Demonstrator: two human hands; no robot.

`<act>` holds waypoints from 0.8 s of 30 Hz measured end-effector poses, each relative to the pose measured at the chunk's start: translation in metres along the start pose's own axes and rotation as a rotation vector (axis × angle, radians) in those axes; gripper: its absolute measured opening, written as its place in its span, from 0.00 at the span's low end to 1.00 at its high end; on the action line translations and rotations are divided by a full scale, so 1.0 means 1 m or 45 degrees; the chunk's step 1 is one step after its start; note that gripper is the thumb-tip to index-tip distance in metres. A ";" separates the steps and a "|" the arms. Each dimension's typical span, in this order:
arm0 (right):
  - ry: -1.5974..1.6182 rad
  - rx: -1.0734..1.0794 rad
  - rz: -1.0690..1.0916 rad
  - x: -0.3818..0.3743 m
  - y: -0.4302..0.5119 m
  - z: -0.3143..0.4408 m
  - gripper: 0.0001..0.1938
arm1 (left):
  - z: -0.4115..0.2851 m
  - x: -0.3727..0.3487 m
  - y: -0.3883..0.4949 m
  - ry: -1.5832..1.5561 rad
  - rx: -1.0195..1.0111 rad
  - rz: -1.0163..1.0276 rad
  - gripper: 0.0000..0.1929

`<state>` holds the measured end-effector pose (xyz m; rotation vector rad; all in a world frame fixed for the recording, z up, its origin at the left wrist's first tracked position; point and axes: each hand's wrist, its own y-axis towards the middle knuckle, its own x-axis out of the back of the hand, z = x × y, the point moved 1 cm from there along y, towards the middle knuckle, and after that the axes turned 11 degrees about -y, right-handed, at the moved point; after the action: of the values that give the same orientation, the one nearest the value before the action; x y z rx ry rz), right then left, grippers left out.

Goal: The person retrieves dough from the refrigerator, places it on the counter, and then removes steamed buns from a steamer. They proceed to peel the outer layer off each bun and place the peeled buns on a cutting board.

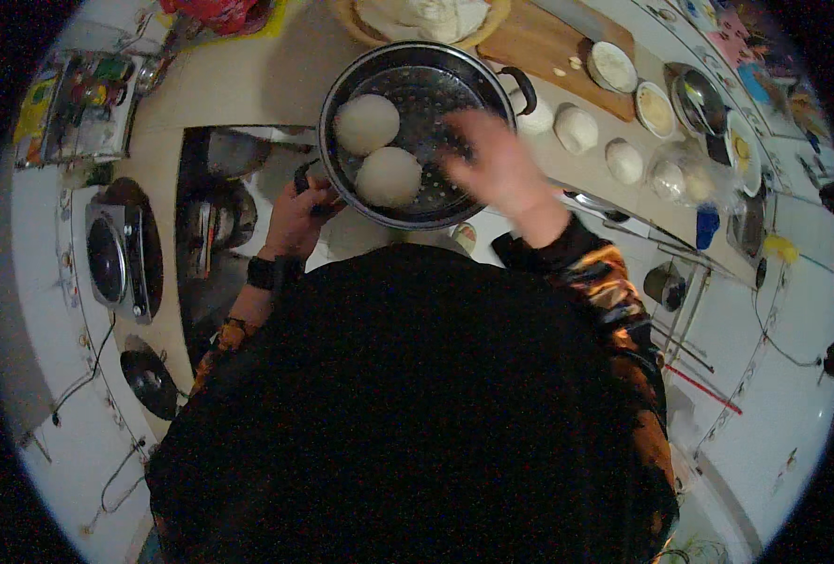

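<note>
A round, dark steamer pot [452,88] with a perforated bottom is in front of me, near the counter's edge. Two pale dough balls [367,124] lie side by side in its left half. My left hand [302,215] is closed around the pot's left handle [302,176]. Blurred by motion, my right hand [491,162] is over the right half of the pot with its fingers spread, and nothing shows in it. More dough balls [576,130] sit in a row on the counter, right of the pot's other handle [522,90].
Behind the pot stand a large bowl of flour [494,15] and a wooden cutting board [529,49]. Small bowls [613,67] line the right side. A sink [212,183] opens at the left, with an electric hot plate [117,254] beyond it.
</note>
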<state>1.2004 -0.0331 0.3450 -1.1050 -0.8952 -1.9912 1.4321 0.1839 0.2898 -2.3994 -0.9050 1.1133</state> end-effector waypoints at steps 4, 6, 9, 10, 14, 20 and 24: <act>0.080 -0.138 0.312 -0.028 -0.001 0.040 0.34 | 0.004 -0.040 0.003 0.111 -0.031 0.112 0.04; 0.029 -0.251 0.269 -0.028 -0.002 0.035 0.35 | 0.009 -0.053 0.009 0.215 -0.014 0.154 0.05; 0.045 -0.239 0.227 -0.020 -0.003 0.026 0.33 | 0.018 -0.060 0.017 0.410 -0.036 0.395 0.10; 0.058 -0.274 0.322 -0.017 -0.005 0.022 0.32 | 0.021 -0.060 0.020 0.374 -0.006 0.378 0.11; 0.485 -0.483 0.469 -0.004 -0.016 0.002 0.30 | 0.024 -0.051 0.025 0.883 -0.159 0.431 0.12; 1.665 -0.910 -0.053 0.047 -0.041 -0.057 0.27 | 0.020 -0.033 0.022 0.274 0.182 0.170 0.13; 2.356 -0.702 -0.236 0.077 -0.046 -0.094 0.32 | 0.015 -0.003 0.010 0.515 0.010 0.206 0.17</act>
<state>1.0929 -0.1029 0.3643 0.8193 0.5813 -2.3167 1.4233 0.1751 0.2760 -2.5916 -0.5787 0.6370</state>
